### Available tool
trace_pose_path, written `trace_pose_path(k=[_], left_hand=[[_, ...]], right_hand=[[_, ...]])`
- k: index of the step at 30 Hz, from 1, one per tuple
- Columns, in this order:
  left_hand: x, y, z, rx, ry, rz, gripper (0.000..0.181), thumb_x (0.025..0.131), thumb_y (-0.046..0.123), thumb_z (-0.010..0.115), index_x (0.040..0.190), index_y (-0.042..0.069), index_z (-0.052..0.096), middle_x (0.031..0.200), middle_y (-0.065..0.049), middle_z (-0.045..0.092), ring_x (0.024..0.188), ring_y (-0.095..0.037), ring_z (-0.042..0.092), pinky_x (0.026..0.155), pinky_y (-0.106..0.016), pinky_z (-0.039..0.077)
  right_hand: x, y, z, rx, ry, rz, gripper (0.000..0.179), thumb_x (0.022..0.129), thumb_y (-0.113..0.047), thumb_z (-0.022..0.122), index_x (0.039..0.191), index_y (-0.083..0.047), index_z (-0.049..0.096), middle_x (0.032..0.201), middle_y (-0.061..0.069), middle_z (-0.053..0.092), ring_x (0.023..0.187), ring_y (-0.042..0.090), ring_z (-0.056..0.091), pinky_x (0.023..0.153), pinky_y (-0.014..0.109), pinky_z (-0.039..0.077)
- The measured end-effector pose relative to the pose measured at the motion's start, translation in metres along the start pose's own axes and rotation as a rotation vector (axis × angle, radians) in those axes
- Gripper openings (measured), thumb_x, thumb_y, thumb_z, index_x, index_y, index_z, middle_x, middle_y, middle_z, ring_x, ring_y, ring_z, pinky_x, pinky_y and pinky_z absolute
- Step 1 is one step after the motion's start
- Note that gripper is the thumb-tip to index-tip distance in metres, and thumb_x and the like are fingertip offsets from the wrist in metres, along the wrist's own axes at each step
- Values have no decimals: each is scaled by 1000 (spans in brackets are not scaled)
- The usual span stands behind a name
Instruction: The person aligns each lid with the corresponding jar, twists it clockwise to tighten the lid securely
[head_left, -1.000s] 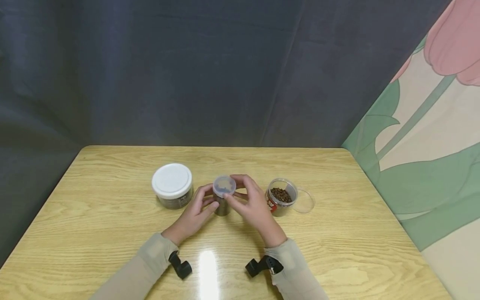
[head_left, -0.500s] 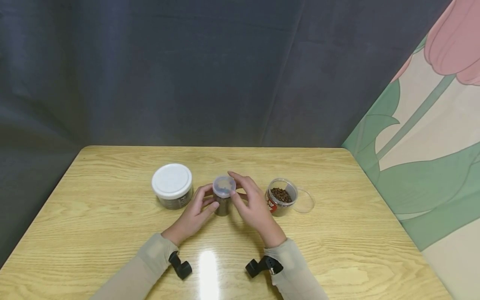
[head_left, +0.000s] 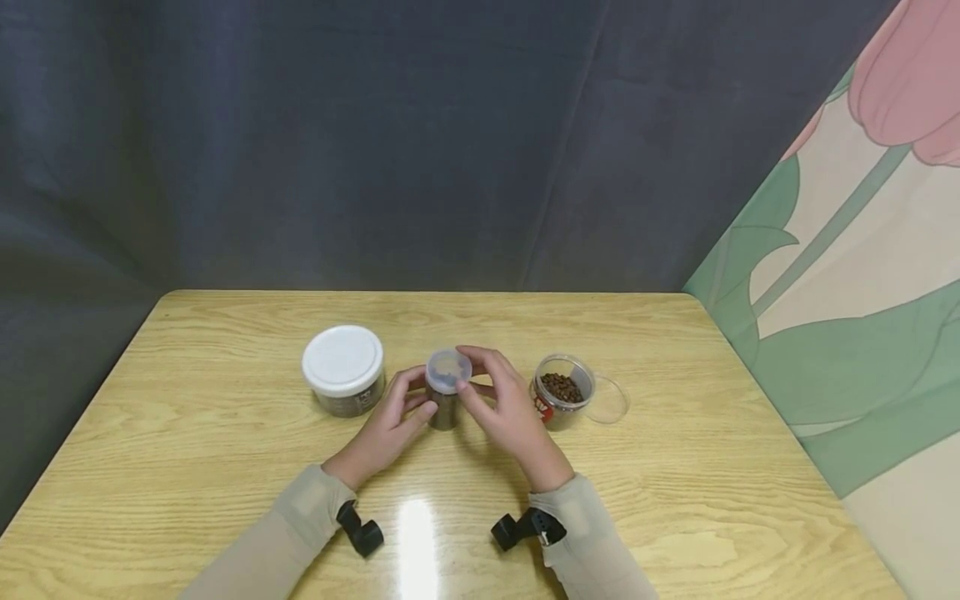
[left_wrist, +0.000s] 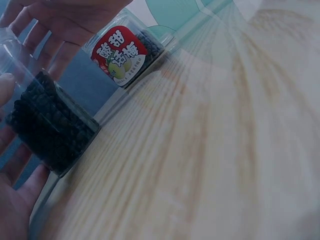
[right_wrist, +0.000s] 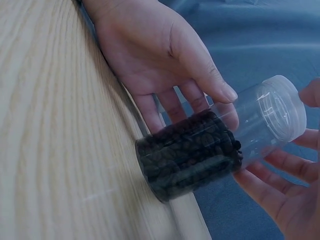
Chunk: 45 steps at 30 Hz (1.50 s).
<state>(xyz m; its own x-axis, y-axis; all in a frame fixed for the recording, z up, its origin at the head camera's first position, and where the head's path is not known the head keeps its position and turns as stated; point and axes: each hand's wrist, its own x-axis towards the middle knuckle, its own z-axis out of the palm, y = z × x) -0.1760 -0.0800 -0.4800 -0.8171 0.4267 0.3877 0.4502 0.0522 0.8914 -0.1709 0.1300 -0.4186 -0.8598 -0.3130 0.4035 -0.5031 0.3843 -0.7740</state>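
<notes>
A clear plastic jar (head_left: pixel 445 414), partly filled with dark beans that look like coffee beans, stands upright on the table between both hands. Its translucent lid (right_wrist: pixel 287 107) sits on top. My left hand (head_left: pixel 384 435) grips the jar's body from the left, thumb in front and fingers behind, as the right wrist view (right_wrist: pixel 150 55) also shows. From the right, my right hand (head_left: pixel 510 412) holds the lid's rim between thumb and curved fingers. In the left wrist view, the beans (left_wrist: pixel 52 122) fill the lower part of the jar.
To the right stands an uncovered clear jar (head_left: pixel 542 408) of brown pieces with a red label. A clear round lid (head_left: pixel 611 400) lies beside it. At left is a tub with a white lid (head_left: pixel 342 361). A dark curtain (head_left: pixel 420 150) hangs behind the table.
My right thumb has shifted from the lid's front towards its right side, and the right index finger has lifted and come back to the rim. The left hand and jar stay in place.
</notes>
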Motion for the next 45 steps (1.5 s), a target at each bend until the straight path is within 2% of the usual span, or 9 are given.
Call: trace_pose_path(k=[7,12,15,19,22,29,36,45], left_hand=[[0,0,-1,1,1,-8,51,106,4,51,151,-1,30,147,-23,37,137,-38,41,116,-44,42],[0,0,-1,-7,-6,-24,50,106,4,50,152,0,29,148,-21,37,138,-36,39,117,-41,40],[0,0,-1,-8,-7,-21,51,106,4,50,152,0,29,148,-22,36,138,-37,39,117,-42,40],[0,0,0,-9,0,-16,50,106,4,51,151,-1,30,147,-24,37,137,-39,40,116,-45,41],[0,0,1,-14,0,-19,50,106,4,51,151,-1,30,147,-25,37,137,-40,40,116,-46,41],[1,1,2,-5,-7,-26,51,106,6,51,152,0,29,147,-22,37,137,-36,41,116,-44,42],[1,0,2,0,1,-13,51,106,4,52,151,-1,30,146,-24,39,136,-39,42,115,-43,42],[1,2,2,-14,-3,-11,50,106,5,51,151,-1,30,146,-24,38,136,-39,41,115,-45,42]], right_hand=[[2,-3,1,60,5,54,45,97,-18,71,136,-4,54,123,12,60,113,28,60,94,30,59],[2,-5,4,50,34,91,47,93,-20,77,131,-3,54,120,10,61,111,24,61,93,27,58],[2,-6,5,36,39,98,53,93,-21,77,136,-4,51,120,11,61,111,25,61,93,28,59],[1,-5,5,9,37,65,55,98,-21,70,146,-7,46,121,14,60,112,29,61,92,33,60],[0,-3,4,-26,36,16,50,102,-20,61,149,-9,47,121,15,60,111,30,61,91,37,61],[-2,-1,1,-74,19,-19,44,105,-21,55,148,-16,53,123,11,58,111,24,59,91,35,61],[-2,0,1,-56,10,3,45,103,-21,61,146,-13,53,122,11,57,110,23,59,93,32,59],[-1,-2,4,25,28,69,49,96,-21,73,137,-3,53,126,11,57,110,30,59,95,30,59]])
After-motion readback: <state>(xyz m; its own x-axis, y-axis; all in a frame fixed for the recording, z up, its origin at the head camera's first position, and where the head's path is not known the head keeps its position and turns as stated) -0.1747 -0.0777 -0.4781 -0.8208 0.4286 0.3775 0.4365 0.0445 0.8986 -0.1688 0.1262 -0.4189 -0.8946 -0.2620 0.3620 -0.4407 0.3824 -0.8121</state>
